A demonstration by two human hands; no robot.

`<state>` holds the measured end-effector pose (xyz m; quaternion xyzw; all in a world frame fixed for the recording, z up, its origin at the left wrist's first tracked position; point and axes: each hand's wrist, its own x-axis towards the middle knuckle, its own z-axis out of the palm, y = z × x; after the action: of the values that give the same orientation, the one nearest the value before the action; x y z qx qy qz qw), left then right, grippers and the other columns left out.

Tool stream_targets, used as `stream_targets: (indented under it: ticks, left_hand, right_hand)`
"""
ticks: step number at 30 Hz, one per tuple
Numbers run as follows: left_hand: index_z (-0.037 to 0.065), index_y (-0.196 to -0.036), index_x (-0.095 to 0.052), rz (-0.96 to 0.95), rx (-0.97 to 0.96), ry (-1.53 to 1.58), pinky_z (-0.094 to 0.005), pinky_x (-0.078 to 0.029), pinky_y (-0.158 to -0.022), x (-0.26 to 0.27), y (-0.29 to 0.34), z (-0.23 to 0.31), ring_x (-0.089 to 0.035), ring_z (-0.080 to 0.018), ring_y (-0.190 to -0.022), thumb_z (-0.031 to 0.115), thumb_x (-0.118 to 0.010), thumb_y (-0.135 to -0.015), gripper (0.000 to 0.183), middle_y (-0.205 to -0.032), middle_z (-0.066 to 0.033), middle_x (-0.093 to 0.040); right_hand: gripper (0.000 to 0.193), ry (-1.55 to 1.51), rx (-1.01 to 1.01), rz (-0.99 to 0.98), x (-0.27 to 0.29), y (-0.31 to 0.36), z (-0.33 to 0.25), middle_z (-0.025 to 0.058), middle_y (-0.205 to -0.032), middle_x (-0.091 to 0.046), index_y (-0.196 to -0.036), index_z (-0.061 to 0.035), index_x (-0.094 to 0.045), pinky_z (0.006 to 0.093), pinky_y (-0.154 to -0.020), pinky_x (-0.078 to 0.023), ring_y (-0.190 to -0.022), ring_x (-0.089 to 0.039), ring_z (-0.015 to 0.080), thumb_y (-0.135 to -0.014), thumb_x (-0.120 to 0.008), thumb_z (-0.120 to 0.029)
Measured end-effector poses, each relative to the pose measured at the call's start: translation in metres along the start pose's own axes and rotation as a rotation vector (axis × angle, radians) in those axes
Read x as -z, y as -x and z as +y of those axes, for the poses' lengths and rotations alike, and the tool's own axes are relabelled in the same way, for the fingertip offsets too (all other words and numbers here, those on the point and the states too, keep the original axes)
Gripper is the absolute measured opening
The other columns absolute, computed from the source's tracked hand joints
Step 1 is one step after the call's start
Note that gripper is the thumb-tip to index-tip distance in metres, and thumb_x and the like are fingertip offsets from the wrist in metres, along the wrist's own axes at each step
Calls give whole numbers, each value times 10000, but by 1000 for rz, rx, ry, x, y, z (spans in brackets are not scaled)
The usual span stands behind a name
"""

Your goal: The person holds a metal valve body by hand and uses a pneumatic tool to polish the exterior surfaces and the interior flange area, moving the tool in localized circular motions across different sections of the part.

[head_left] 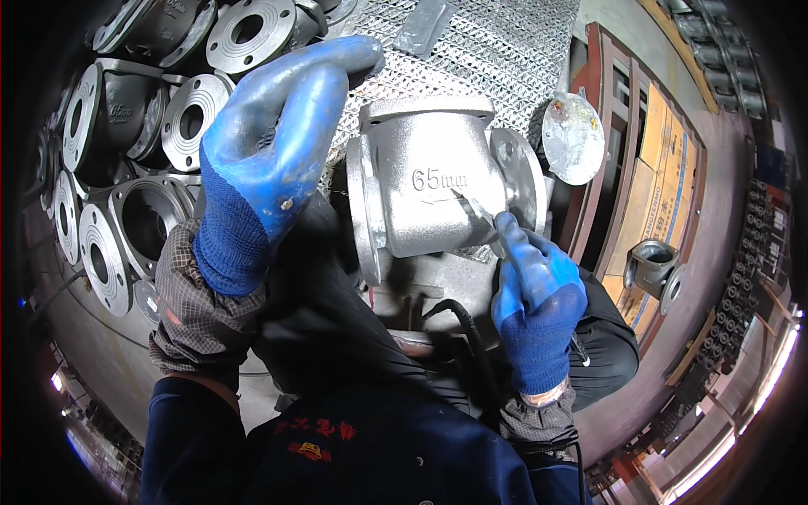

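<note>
A silver cast-metal valve body (433,185) with round flanges stands in front of me, raised lettering and an arrow on its face. My right hand (534,273), in a blue rubber-coated glove, is closed on a pointed metal scraper (476,208). The tip lies against or just over the casting's face near the arrow, and the handle is hidden in the glove. To the left of the casting, my left hand (282,139) is raised in a matching glove. Its fingers are bent but apart, nothing visible in them, and it appears clear of the valve body.
Several similar flanged castings (109,118) are stacked at the left. Metal mesh (497,59) covers the surface behind, with a grey block (423,27) on it. At the right are a round metal disc (574,139), cardboard boxes (661,185) and a smaller casting (652,269). A black hose (467,324) curves below.
</note>
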<state>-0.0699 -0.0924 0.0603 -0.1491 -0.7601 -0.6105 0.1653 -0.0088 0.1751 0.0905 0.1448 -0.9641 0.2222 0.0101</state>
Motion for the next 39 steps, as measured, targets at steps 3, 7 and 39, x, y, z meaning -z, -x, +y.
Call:
stream_targets:
  ticks: [3,7,39]
  left_hand:
    - [27,-1185,-562,-10,-34,3,-370,-514,-930,2,0,-3,-630,-261,-1075,116,-558,-943,258,-1164,-172,-635]
    - [25,-1197,-555,-18,-49,1,-371,-516,-926,3,3,-8,-629,-264,-1078,123,-563,-940,275,-1170,-177,-631]
    - [-16,-1180,-593,-12,-5,41,-365,-483,-974,1,-2,-1,-621,-256,-1088,113,-543,-942,276,-1163,-170,-637]
  right_hand:
    - [469,22,4,-2,-2,0,1,190,-876,-660,-1169,-69,-659,340,-692,-501,-745,-629,277,-746,-560,108]
    - [462,11,-3,1,-3,0,1,180,-868,-659,-1162,-66,-661,337,-701,-501,-742,-630,279,-745,-565,108]
    - [434,30,57,83,-8,0,4,154,-843,-645,-1135,-45,-665,302,-641,-482,-665,-599,231,-745,-586,129]
